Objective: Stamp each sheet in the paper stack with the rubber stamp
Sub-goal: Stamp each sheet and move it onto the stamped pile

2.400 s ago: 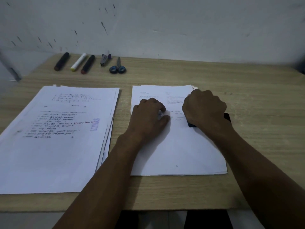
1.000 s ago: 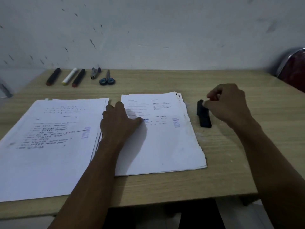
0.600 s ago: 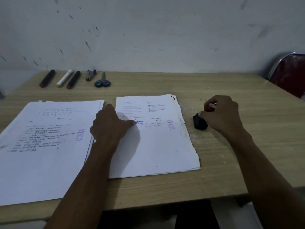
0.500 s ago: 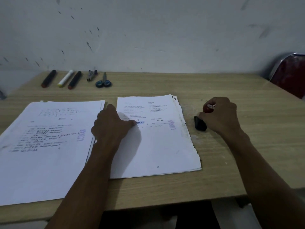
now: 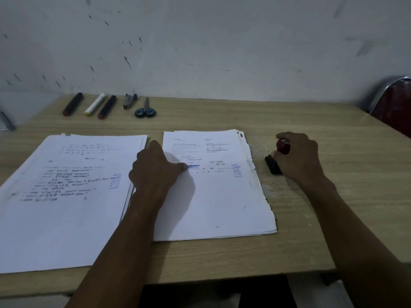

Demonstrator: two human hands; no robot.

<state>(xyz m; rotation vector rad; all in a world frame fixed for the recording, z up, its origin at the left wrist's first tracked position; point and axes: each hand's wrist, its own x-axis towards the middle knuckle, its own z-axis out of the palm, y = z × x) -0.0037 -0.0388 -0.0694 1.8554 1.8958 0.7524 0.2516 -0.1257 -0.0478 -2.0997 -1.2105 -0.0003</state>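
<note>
The paper stack (image 5: 218,201) lies at the middle of the table, and its top sheet bears a purple stamp mark (image 5: 236,171) near the right edge. My left hand (image 5: 155,170) rests on the stack's left side, fingers pointing away along the edge, thumb on the sheet. Right of the stack, my right hand (image 5: 300,158) grips the rubber stamp (image 5: 272,166) by its red knob. The stamp's black base sits on the bare table, clear of the paper. A second stack (image 5: 64,196) on the left shows a handwritten top sheet that also carries a purple mark.
Along the wall at the back left lie three markers (image 5: 91,105), a stapler (image 5: 129,100) and blue-handled scissors (image 5: 145,111). A red chair (image 5: 395,107) stands at the table's right end. The table's front edge (image 5: 222,278) runs just below the stacks.
The stamp was pressed on the top sheet, then my right hand carried it off to the table on the right. A purple mark now shows there. My left hand slid to the stack's left edge.
</note>
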